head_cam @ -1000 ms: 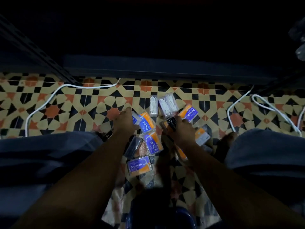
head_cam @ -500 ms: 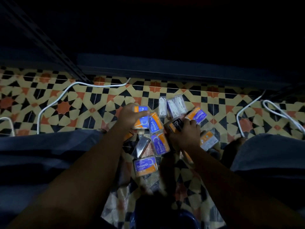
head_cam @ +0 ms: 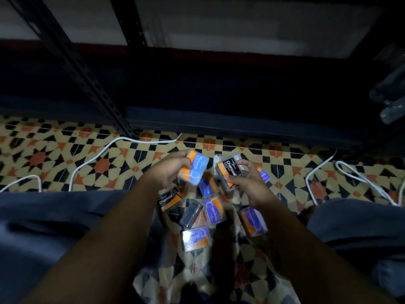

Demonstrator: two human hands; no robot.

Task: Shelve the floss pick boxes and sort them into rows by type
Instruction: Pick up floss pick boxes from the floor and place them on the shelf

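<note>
Both forearms reach forward, left hand point(head_cam: 168, 172) and right hand point(head_cam: 245, 183) each curled in a grip.

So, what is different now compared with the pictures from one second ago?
Both hands have come up off the floor with a box each: the left hand grips a Round box, the right hand a Charcoal box. The view has tilted up, showing more of the shelf rack. The other boxes, such as a Smooth box, remain on the tiled floor, as do the white cables.

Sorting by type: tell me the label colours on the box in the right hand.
Black with an orange band, on the Charcoal box, in the head view.
</note>
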